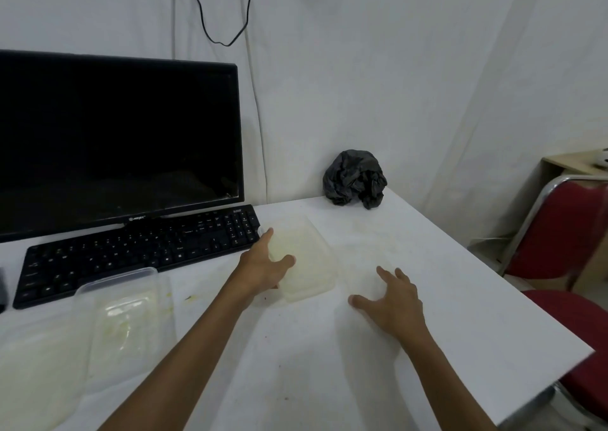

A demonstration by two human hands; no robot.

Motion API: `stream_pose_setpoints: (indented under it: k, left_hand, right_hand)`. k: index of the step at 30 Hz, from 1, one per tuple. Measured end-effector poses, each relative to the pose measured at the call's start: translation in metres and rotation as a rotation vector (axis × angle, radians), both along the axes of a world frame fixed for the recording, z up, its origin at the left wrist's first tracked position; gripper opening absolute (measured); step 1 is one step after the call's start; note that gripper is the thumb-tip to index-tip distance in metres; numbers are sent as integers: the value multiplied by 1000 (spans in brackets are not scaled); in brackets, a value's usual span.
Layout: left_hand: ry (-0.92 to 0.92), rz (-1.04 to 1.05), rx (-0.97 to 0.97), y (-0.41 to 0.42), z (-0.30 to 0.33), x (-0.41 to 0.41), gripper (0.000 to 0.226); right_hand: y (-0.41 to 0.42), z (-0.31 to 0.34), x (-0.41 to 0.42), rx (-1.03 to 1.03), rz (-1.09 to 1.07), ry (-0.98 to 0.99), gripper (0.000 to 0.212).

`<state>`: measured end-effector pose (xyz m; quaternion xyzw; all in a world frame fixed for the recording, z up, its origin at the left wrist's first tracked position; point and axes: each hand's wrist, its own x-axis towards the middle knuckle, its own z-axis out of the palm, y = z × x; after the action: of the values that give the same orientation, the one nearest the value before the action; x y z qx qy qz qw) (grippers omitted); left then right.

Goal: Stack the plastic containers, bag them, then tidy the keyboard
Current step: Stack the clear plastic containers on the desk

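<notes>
Now left hand (263, 266) grips the near-left edge of a container (304, 259) beside the keyboard (138, 249); right hand (391, 302) lies flat, fingers spread, on the bench (460, 315). Lift level, then nest squarely.

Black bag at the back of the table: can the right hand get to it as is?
Probably yes. The right hand holds nothing and rests spread on the table; the cloth between it and the black bag looks bare.
</notes>
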<state>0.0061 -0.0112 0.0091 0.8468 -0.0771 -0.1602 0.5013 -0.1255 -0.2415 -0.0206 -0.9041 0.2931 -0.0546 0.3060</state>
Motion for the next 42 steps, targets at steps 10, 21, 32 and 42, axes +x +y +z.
stream_pose_setpoints:
  k: [10,21,32,42]
  left_hand:
    - [2,3,17,-1,-1,-1,86]
    - [-56,14,54,2,-8,-3,85]
    - [-233,99,-371,42,63,-16,44]
    - [-250,315,-266,148,71,-7,9]
  right_hand:
    - [-2,12,-8,-2,1,-199,85]
    - [31,54,-13,541,-178,-790,24]
    - [86,91,0,1373,98,-592,68]
    - [151,82,19,911,281,-369,35]
